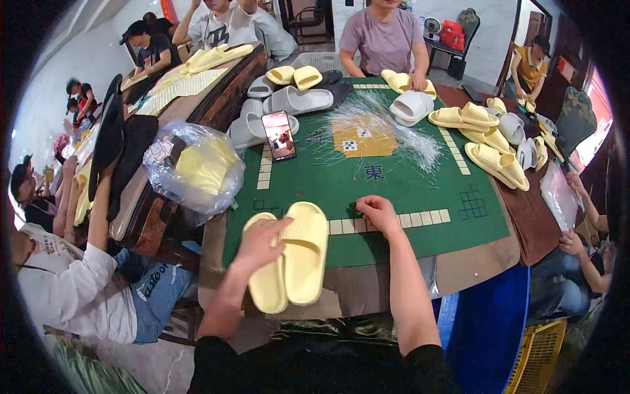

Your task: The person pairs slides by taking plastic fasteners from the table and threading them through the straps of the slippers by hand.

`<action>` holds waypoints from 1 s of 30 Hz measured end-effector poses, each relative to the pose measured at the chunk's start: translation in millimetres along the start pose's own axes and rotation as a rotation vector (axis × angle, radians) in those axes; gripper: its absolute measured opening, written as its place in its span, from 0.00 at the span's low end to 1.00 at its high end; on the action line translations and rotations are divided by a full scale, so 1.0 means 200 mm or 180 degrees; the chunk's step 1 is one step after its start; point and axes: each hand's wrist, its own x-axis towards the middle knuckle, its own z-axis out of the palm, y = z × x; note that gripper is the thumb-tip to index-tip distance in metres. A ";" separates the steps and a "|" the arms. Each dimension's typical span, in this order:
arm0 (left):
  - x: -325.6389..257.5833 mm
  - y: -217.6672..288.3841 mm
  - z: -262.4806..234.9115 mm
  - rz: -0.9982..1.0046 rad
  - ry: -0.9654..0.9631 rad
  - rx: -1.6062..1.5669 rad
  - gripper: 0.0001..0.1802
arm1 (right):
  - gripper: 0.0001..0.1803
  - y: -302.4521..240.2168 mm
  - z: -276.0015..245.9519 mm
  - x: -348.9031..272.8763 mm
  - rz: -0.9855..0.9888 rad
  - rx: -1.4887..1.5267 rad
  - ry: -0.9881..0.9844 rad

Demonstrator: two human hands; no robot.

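A pair of pale yellow slide slippers lies at the near edge of the green mat, soles down and side by side. My left hand is closed over the strap of the left slipper, with its fingertips reaching toward the right slipper. To the right of the pair, my right hand hovers low over the mat with its fingers pinched together. A tiny dark bit shows at its fingertips, too small to name.
The green mat bears a heap of clear plastic fasteners and a phone. Left of it sits a clear bag with yellow pieces. Grey slippers and yellow slippers line the sides. Other people work around the tables.
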 end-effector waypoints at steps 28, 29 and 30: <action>0.20 0.39 0.56 0.0068 -0.0037 0.0495 0.27 | 0.10 0.12 0.00 0.06 -0.0876 -0.0130 0.0987; 0.17 0.32 0.58 0.0084 0.0166 0.0560 0.27 | 0.09 -0.01 0.06 0.02 -0.0982 0.0250 0.1076; 0.18 0.33 0.56 0.0111 0.0155 0.0402 0.25 | 0.08 -0.03 0.05 0.01 -0.1081 0.0548 0.1301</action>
